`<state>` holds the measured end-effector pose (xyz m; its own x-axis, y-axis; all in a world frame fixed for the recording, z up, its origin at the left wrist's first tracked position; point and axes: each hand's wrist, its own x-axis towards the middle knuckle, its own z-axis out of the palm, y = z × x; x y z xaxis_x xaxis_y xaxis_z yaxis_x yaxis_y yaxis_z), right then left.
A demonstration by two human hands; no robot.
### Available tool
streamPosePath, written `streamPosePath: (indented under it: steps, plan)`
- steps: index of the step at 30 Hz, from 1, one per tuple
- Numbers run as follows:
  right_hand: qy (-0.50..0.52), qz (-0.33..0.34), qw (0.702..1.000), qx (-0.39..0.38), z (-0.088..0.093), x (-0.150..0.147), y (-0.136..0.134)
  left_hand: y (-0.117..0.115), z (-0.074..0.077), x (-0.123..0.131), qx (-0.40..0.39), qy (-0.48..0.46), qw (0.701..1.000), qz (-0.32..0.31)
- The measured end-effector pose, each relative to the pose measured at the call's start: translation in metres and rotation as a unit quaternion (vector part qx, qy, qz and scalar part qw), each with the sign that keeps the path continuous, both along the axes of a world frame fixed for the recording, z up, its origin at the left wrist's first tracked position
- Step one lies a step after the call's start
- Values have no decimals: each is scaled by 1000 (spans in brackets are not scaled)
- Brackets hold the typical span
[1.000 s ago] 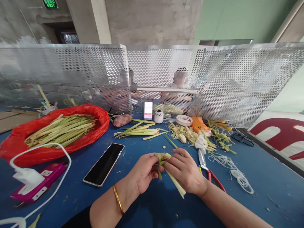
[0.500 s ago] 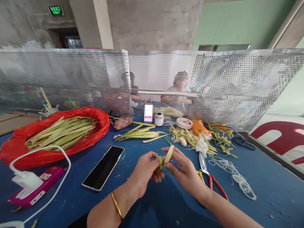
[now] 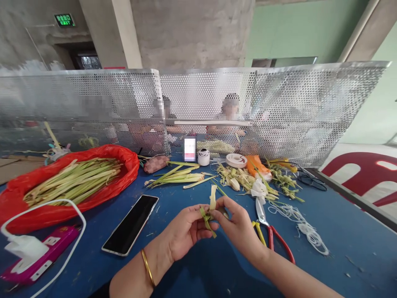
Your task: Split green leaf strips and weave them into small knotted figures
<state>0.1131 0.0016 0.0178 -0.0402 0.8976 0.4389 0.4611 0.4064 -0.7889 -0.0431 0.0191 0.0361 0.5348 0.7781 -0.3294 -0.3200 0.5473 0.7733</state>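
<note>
Above the blue table my two hands meet around a flat plant strip (image 3: 213,198), pale at its upper end, with a green folded part (image 3: 206,219) below. My left hand (image 3: 189,227) pinches the green part between thumb and forefinger, its other fingers curled loosely. My right hand (image 3: 231,217) closes thumb and fingers on the pale part close by. Exactly how the strip is folded is hidden by the fingers. Beyond the hands lies a small bundle of green and pale stalks (image 3: 180,177). Scissors with red handles (image 3: 270,236) lie beside my right forearm.
On the left stand a red plastic bag (image 3: 130,165) of long leaves, a purple power strip (image 3: 43,252) with a white cable, and a black phone (image 3: 132,225). Scraps (image 3: 237,178), a tape roll (image 3: 236,160) and white string (image 3: 307,229) lie right. A perforated metal screen (image 3: 198,95) closes the back.
The pale end of the strip has turned from leaning right to nearly upright. My left fingers have opened out a little. The whole view has shifted slightly.
</note>
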Motion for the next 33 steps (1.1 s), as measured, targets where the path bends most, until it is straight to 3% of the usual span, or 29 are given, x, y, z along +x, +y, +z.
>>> streamPosePath:
  steps: [9, 16, 19, 26, 33]
  plan:
    - [32, 16, 997, -74, 2, 0, 2, 0, -6, 1, 3, 84, 996, 32]
    - [38, -15, 997, -66, -2, 5, 9, -2, 2, -1, 41, -1, 999, -12]
    - [40, -26, 997, -65, -3, 6, 10, -6, 4, 3, 90, 13, 996, -9]
    - [19, -61, 993, -98, 1, 3, 3, -16, -4, 16, 262, 194, 943, 71]
    - [33, -48, 994, -91, -1, -1, 2, -13, -5, 16, 274, 214, 924, 158]
